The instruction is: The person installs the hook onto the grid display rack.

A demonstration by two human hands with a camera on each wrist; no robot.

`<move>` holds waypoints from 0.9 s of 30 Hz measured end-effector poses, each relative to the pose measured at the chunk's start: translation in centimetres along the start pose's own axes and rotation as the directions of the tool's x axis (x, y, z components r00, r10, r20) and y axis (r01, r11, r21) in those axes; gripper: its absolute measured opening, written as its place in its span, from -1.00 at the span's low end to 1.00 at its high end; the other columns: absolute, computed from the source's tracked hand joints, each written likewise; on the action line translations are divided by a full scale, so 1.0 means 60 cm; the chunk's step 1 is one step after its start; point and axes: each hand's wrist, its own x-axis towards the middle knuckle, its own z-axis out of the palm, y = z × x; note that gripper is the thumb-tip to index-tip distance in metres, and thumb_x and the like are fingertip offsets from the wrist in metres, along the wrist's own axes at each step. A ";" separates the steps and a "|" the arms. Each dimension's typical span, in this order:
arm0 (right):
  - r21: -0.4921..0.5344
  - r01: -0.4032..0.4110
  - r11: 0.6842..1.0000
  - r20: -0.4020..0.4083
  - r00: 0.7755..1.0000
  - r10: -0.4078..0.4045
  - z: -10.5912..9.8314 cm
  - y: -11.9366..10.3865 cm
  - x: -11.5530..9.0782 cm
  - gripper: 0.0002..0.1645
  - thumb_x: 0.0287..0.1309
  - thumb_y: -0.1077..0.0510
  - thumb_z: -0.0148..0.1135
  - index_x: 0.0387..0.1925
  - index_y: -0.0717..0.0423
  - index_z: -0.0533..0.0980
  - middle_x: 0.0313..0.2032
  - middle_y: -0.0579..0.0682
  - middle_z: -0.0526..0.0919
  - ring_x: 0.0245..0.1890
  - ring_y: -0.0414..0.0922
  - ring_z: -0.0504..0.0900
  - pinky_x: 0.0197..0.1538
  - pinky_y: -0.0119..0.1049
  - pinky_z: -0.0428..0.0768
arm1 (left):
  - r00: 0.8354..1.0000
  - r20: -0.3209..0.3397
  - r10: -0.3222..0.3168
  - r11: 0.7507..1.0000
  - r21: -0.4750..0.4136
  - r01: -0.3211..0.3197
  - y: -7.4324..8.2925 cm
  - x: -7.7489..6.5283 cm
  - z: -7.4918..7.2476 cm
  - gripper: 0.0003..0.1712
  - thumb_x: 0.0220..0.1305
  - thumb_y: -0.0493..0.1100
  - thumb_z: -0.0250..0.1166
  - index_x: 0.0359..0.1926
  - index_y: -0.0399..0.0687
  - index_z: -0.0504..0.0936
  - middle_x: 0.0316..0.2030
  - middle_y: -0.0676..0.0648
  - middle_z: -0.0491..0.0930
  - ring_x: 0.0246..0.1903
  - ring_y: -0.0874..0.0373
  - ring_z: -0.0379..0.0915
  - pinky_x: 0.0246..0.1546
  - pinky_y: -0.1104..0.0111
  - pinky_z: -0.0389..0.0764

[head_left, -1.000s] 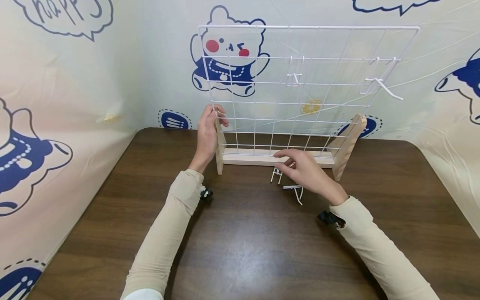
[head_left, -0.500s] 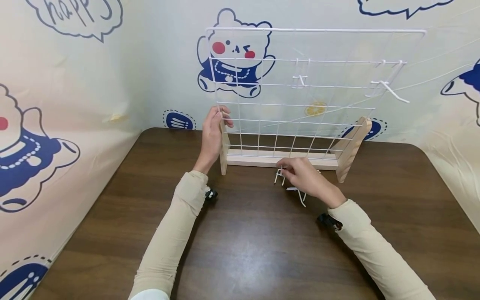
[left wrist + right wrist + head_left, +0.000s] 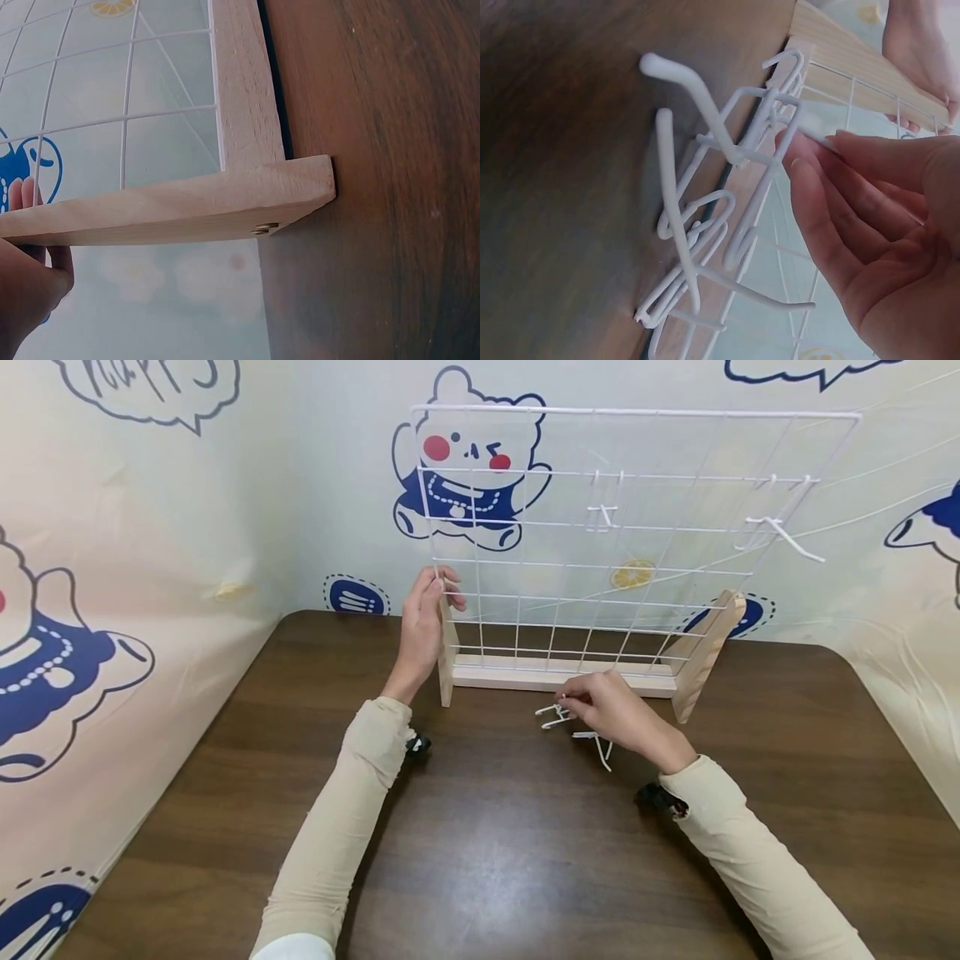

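Observation:
A white wire grid rack [image 3: 572, 565] stands on wooden end supports. My left hand [image 3: 422, 628] grips its left wooden side panel [image 3: 165, 208], thumb on one side and fingertips past the grid's edge. Low in front of the base bar, my right hand [image 3: 618, 714] pinches a white wire hook [image 3: 557, 722] between thumb and fingers. In the right wrist view this hook's loops show beside my fingertips [image 3: 802, 176]. Just under that hand lies another white hook [image 3: 603, 753] on the table. My palm partly hides the hooks in the head view.
Two white hooks hang on the grid, one near its middle [image 3: 603, 514] and one at the right [image 3: 783, 537]. The brown table [image 3: 480, 860] ends at a cloth backdrop [image 3: 300, 510] printed with cartoon bears. The right wooden support [image 3: 708, 656] stands beyond my right hand.
My right hand has come down to the hooks and its fingers have closed on one. That hook's prongs have swung from pointing towards me to pointing left. My left hand stays on the rack.

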 end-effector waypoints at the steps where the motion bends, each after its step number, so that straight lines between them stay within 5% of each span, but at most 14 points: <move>1: 0.011 -0.001 1.000 0.001 1.000 0.001 -0.001 -0.001 0.000 -0.91 0.23 0.32 0.30 -0.29 0.21 0.71 -0.40 0.01 0.76 -0.52 -0.25 0.59 -0.42 -0.37 0.56 | 1.000 0.003 0.002 1.000 0.001 -0.002 -0.001 0.000 0.000 -0.63 0.53 -0.24 -0.24 -0.02 -0.49 0.40 -0.20 -0.54 0.42 -0.26 -0.04 0.50 0.01 0.03 0.51; 12: 0.169 -0.057 0.984 0.130 0.991 0.035 0.000 -0.009 -0.002 -0.86 0.24 0.20 0.34 -0.41 0.14 0.73 -0.58 -0.06 0.71 -0.55 -0.07 0.71 -0.54 -0.42 0.48 | 1.000 0.008 0.013 1.000 -0.003 -0.013 0.001 0.000 0.000 -0.63 0.53 -0.26 -0.24 -0.03 -0.49 0.40 -0.21 -0.57 0.41 -0.27 -0.03 0.50 0.01 0.01 0.51; 19: 0.202 -0.053 0.978 0.131 0.991 0.027 0.011 -0.007 -0.001 -0.84 0.24 0.18 0.35 -0.45 0.13 0.71 -0.62 -0.07 0.69 -0.58 -0.06 0.68 -0.56 -0.42 0.45 | 1.000 0.010 0.011 1.000 -0.011 -0.011 0.003 0.002 0.000 -0.64 0.54 -0.26 -0.23 -0.03 -0.50 0.40 -0.20 -0.62 0.40 -0.27 -0.07 0.49 -0.02 -0.02 0.52; 27: 0.155 -0.027 0.987 0.092 0.996 0.012 0.021 -0.004 0.000 -0.92 0.17 0.14 0.42 -0.41 0.05 0.72 -0.49 -0.17 0.70 -0.53 -0.27 0.55 -0.45 -0.38 0.51 | 1.000 0.004 0.006 1.000 -0.017 -0.006 -0.002 0.002 0.001 -0.63 0.54 -0.25 -0.23 -0.03 -0.53 0.38 -0.21 -0.63 0.39 -0.28 -0.07 0.48 -0.05 0.05 0.54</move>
